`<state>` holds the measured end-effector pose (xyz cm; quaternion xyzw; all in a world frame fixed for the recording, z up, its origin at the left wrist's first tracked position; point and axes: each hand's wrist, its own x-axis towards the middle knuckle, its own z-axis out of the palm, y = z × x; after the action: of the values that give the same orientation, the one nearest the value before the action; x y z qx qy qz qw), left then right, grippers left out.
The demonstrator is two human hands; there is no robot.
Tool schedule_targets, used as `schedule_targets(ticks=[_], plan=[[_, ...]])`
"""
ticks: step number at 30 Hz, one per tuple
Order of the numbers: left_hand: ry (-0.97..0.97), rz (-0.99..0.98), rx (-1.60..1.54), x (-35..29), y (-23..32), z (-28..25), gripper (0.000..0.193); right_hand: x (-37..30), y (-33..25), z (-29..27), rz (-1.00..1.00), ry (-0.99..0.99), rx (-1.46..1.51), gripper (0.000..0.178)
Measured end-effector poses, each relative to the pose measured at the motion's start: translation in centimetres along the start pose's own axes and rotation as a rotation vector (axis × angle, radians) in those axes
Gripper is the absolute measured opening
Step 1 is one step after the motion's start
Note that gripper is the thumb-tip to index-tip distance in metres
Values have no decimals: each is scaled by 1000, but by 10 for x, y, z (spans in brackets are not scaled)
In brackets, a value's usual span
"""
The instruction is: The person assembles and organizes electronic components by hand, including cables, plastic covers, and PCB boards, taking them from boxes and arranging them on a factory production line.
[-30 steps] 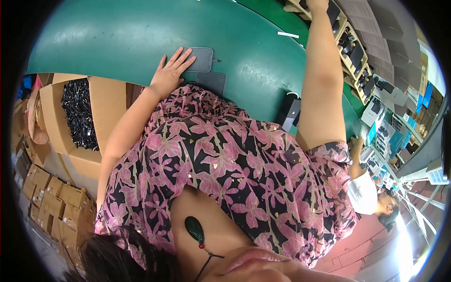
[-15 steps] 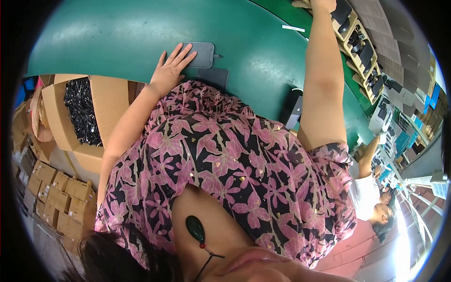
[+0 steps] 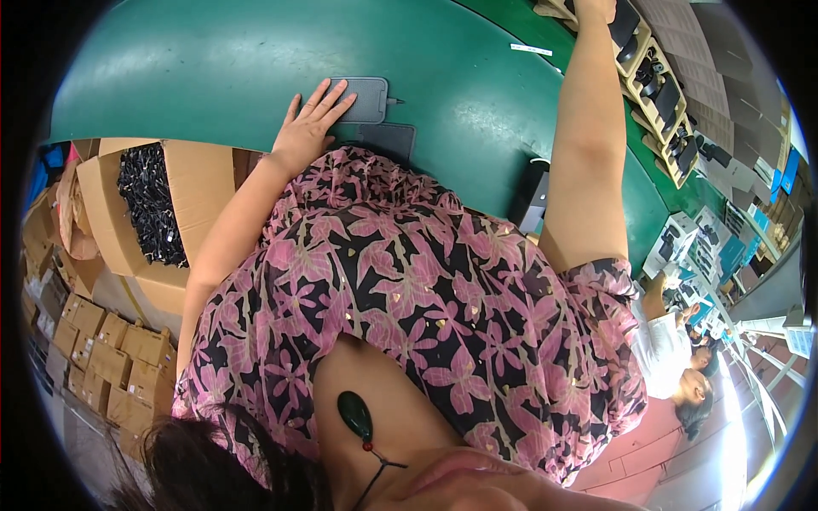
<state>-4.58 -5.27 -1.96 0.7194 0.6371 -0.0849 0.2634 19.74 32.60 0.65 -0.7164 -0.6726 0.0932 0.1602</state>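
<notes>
My left hand (image 3: 308,129) lies flat near the table's front edge, fingers spread. Its fingertips rest on the left part of a flat grey phone-shaped device (image 3: 368,100), which has a cable plug at its right end. Just nearer to me, a dark flat rectangular piece (image 3: 388,139) lies partly beside it. My right arm stretches far across to the upper right. At the picture's top edge, my right hand (image 3: 596,8) is beside the tan trays (image 3: 632,64); its fingers are mostly cut off, so I cannot make out whether they hold anything.
The trays hold black parts. A white strip (image 3: 532,49) lies on the green table (image 3: 196,68); a black device (image 3: 532,192) stands by its front edge. At left, an open carton (image 3: 198,183) contains black cables, with stacked cartons (image 3: 111,362) below. A co-worker (image 3: 660,353) sits at right.
My right hand and forearm have shifted slightly to the right. The co-worker's arm at the right has moved. My left hand stays on the grey device.
</notes>
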Motion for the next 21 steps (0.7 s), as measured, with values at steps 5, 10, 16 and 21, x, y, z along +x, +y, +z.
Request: schedule_targets(ticks=[5,10,16,21], plan=[[-9,-16,-3,-2,-1,1,76,1,-10,-18,11,-293,186,36],[-5,1,-5,1,-1,-2,74,22,8,-2,-118,-147,-171,28],[6,21,27,2,-4,-4,72,-29,17,8,-256,292,-3,25],[105,68,56,16,-8,1,72,-156,-9,-8,-670,290,96,13]])
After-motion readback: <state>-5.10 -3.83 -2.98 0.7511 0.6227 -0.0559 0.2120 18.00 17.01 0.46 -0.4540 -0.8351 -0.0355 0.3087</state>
